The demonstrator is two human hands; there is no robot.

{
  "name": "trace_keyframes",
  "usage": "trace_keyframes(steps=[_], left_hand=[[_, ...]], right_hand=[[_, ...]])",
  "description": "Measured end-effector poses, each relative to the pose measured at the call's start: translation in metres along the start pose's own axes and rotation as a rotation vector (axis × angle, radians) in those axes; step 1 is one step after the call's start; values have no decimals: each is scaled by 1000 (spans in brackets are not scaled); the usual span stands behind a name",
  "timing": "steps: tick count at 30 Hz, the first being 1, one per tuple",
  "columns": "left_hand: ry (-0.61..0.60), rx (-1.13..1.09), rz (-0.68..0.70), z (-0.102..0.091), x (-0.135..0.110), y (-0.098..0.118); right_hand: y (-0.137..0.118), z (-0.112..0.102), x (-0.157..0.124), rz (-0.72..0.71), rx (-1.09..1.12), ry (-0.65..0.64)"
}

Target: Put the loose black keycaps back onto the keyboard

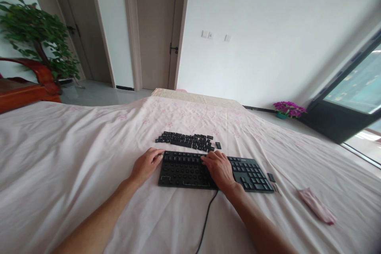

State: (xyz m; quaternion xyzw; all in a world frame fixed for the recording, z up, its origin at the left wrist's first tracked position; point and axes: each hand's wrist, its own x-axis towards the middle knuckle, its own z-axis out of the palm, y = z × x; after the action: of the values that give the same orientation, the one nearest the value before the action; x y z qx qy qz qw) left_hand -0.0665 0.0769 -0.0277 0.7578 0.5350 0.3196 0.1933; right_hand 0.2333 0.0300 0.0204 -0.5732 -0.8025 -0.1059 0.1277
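A black keyboard (pixel 184 172) lies flat on the pink cloth. Most of its left section is stripped to bare key stems, while caps remain on the upper rows and the right-hand blocks. My left hand (pixel 146 164) grips the keyboard's upper left corner between thumb and fingers. Over the middle of the board, my right hand (pixel 218 166) has its fingers curled down onto the upper key rows; whatever is at the fingertips is too small to make out. Loose black keycaps (pixel 184 139) lie in a cluster just behind the keyboard, with a single keycap (pixel 218 145) apart at the right.
A black cable (pixel 206 220) runs from the keyboard's near edge toward me. Beside its right end lie a small dark piece (pixel 270 177) and thin metal-looking tools (pixel 277 189). Farther right is a pink pouch (pixel 317 205). The cloth (pixel 98 158) is wrinkled.
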Motion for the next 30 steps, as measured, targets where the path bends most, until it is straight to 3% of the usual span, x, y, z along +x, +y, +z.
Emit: trace_keyframes(steps=[25, 30], left_hand=[[3, -2, 13, 0, -1, 2], [-1, -2, 4, -1, 0, 3]], right_hand=[[-21, 3, -14, -51, -187, -150], [0, -14, 6, -70, -60, -202]])
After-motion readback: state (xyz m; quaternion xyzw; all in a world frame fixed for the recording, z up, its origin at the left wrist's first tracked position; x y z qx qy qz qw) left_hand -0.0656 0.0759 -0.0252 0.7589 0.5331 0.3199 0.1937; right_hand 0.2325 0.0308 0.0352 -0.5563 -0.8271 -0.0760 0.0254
